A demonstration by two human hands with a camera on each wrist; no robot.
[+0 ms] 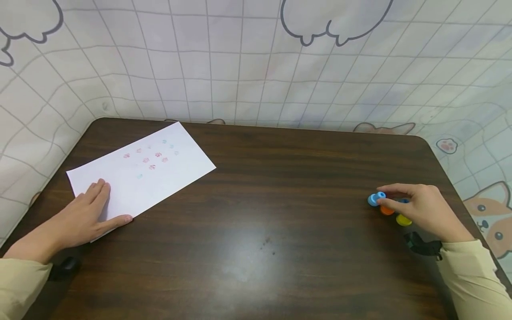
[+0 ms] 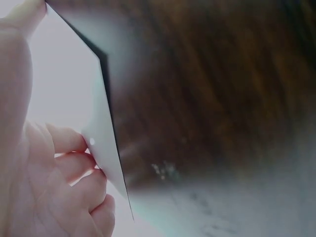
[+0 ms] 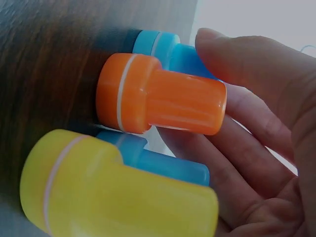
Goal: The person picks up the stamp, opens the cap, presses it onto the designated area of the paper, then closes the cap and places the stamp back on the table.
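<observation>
A white sheet of paper [image 1: 160, 169] with small red and teal stamp marks lies at the far left of the dark wooden table [image 1: 280, 213]. My left hand [image 1: 105, 205] rests flat on its near corner, fingers straight; in the left wrist view the fingers [image 2: 74, 168] lie against the paper's edge [image 2: 106, 143]. At the right, my right hand [image 1: 385, 196] pinches a blue stamp [image 1: 375, 198] between thumb and forefinger. An orange stamp [image 1: 386, 210], a yellow stamp [image 1: 404, 220] and a second blue one [image 1: 403, 201] sit under the hand. Close up, the orange [image 3: 163, 96], yellow [image 3: 113, 192] and both blue stamps [image 3: 170, 49] [image 3: 158, 163] cluster by my palm.
A gridded white cloth with cartoon animals [image 1: 488, 213] covers the wall behind and beside the table. The table's right edge [image 1: 452, 178] runs close to the stamps. Bare wood lies between the two hands.
</observation>
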